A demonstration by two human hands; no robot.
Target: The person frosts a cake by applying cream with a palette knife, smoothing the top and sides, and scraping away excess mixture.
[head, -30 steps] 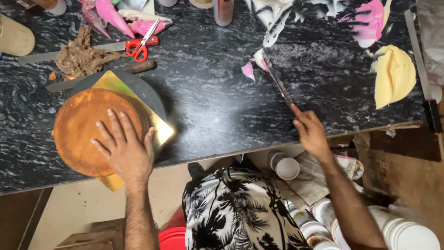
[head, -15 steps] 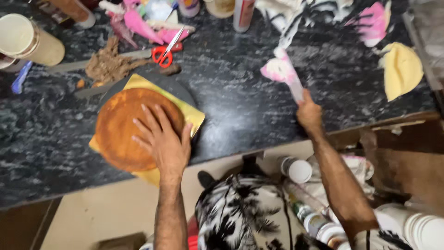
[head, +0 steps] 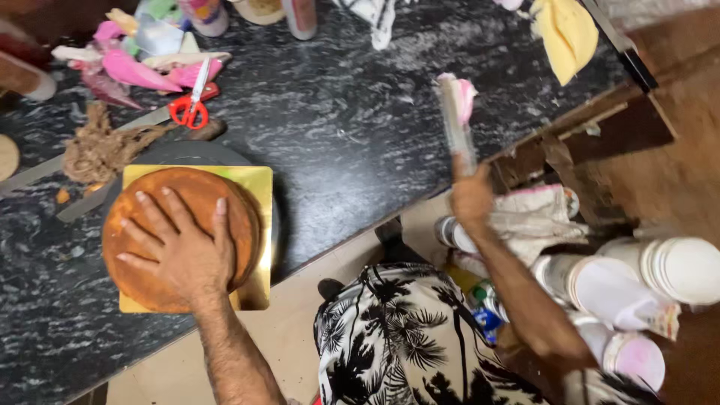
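Observation:
My left hand (head: pixel 180 244) lies flat, fingers spread, on top of a round brown cake (head: pixel 146 225). The cake sits on a square gold board (head: pixel 255 225) over a dark turntable (head: pixel 187 154) on the black marbled counter (head: pixel 345 135). My right hand (head: pixel 471 196) is off the counter's front edge and grips a long palette knife (head: pixel 454 120) that points up. Pink and white cream clings to the blade's tip (head: pixel 463 94).
Red-handled scissors (head: pixel 191 101), pink piping bags (head: pixel 142 71), a heap of brown cake crumbs (head: pixel 94 150) and a long knife (head: pixel 45 169) lie at the back left. A yellow cloth (head: pixel 566 30) lies at the back right. White tubs (head: pixel 660 277) stand below the counter.
My right hand has lifted the palette knife off the counter and drawn it back toward me. My left hand has stayed pressed on the cake. The view has shifted right.

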